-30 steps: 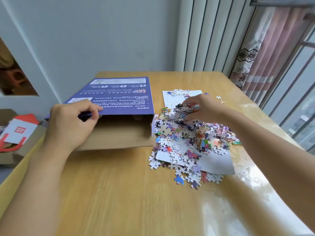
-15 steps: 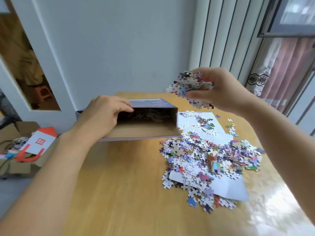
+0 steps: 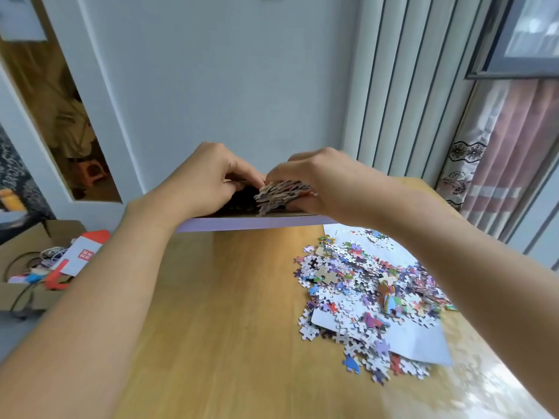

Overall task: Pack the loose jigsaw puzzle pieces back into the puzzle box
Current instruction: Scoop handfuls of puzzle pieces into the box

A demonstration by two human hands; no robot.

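The puzzle box (image 3: 257, 222) lies at the far side of the wooden table, its pale purple front edge and dark opening facing me. My left hand (image 3: 208, 179) grips the upper flap of the box at its opening. My right hand (image 3: 320, 182) holds a handful of puzzle pieces (image 3: 282, 192) right at the mouth of the box, against my left fingers. A big heap of loose puzzle pieces (image 3: 363, 285) lies on the table to the right, partly on a white sheet (image 3: 420, 340).
The wooden table (image 3: 230, 328) stretches toward me. A cardboard carton (image 3: 39, 267) with cables and a red-and-white bag sits on the floor at the left. A wall stands behind the box, with curtains at the right.
My right hand carried its handful of pieces down and left from above the table to the box's opening. My view tilted up, so the box is seen edge-on.
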